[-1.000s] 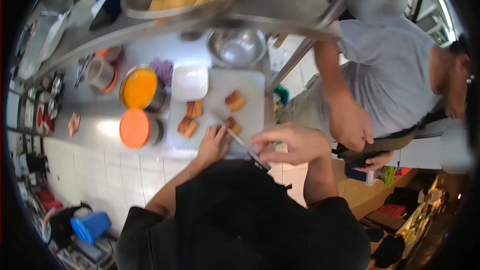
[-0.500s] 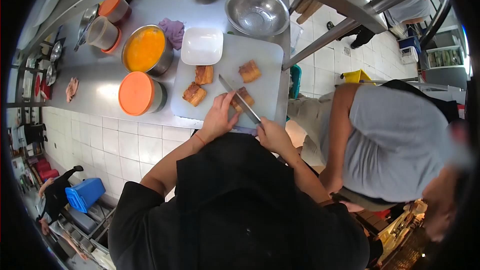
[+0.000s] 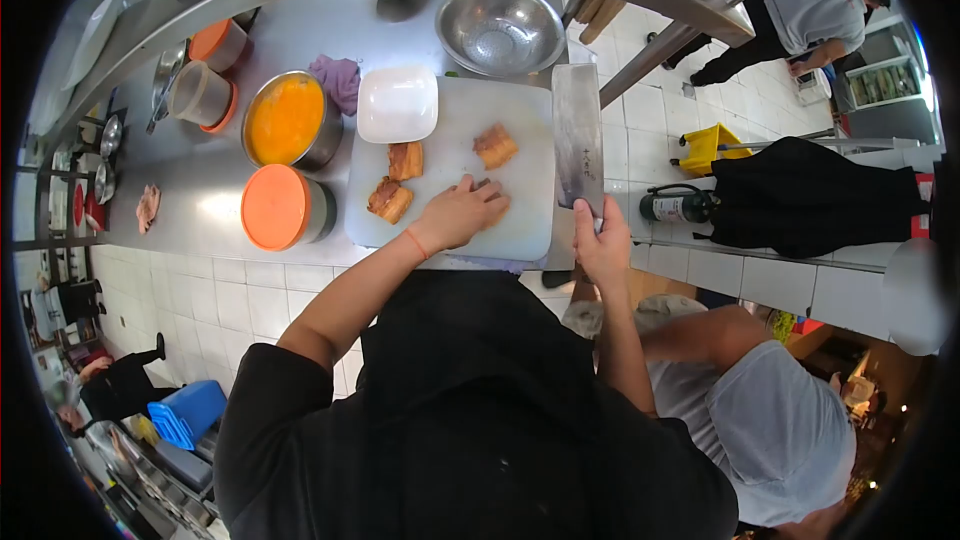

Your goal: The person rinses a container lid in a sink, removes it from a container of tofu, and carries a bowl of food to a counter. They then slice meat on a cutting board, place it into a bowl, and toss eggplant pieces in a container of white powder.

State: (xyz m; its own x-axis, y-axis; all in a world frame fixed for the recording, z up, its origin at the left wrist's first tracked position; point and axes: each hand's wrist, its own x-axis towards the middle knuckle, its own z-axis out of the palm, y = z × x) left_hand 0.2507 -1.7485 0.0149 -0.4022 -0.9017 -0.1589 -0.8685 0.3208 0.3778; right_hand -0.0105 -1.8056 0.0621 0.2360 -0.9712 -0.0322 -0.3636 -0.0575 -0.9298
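Note:
My right hand (image 3: 603, 252) grips the handle of a cleaver (image 3: 578, 135), its broad blade turned flat to view beyond the right edge of the white cutting board (image 3: 530, 175). On the board, my left hand (image 3: 455, 218) reaches over a piece of browned pork belly (image 3: 497, 220), which its fingers mostly hide. Two more browned pork belly pieces, a nearer one (image 3: 390, 200) and a farther one (image 3: 405, 160), lie left of that hand. Another piece (image 3: 494, 146) sits apart, farther up the board. A white square bowl (image 3: 398, 105) rests at the board's far left corner.
Left of the board stand a metal pot of orange liquid (image 3: 287, 120) and a tub with an orange lid (image 3: 272, 207). A purple cloth (image 3: 337, 83) and a steel bowl (image 3: 500, 30) lie farther back. A person in a grey shirt (image 3: 780, 420) is close at my right.
The knife has left the pork belly and swung right, off the board, its blade now showing broadside. My left hand stays over the piece. The nearby person has shifted back.

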